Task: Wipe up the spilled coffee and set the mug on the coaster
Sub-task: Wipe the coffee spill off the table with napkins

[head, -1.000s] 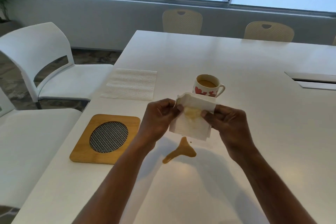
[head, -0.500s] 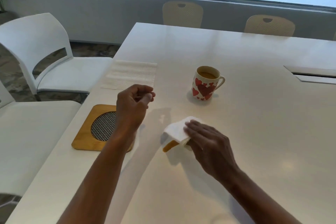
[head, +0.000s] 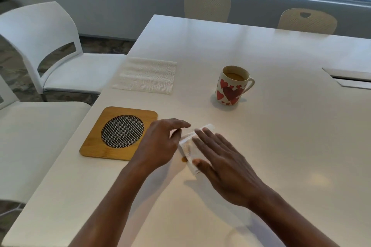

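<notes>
Head view: right hand [head: 222, 164] presses the folded napkin [head: 189, 147] flat, fingers spread, to blot the spilled coffee [head: 183, 159]. Left hand [head: 160, 144] hovers open, empty. Mug [head: 232, 85] stands far right of coaster [head: 120, 133].

Mug [head: 230, 88]: white, red hearts. Coaster [head: 118, 133]: tan wood, black-and-white mesh centre. Paper towel [head: 146, 75]: white, embossed chevrons.

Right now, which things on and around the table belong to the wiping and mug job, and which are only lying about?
Belong to the job:
folded napkin under the right hand
coffee spot
heart mug
wooden coaster
left hand

Only lying about:
spare paper towel
white chairs
beige chairs
</notes>
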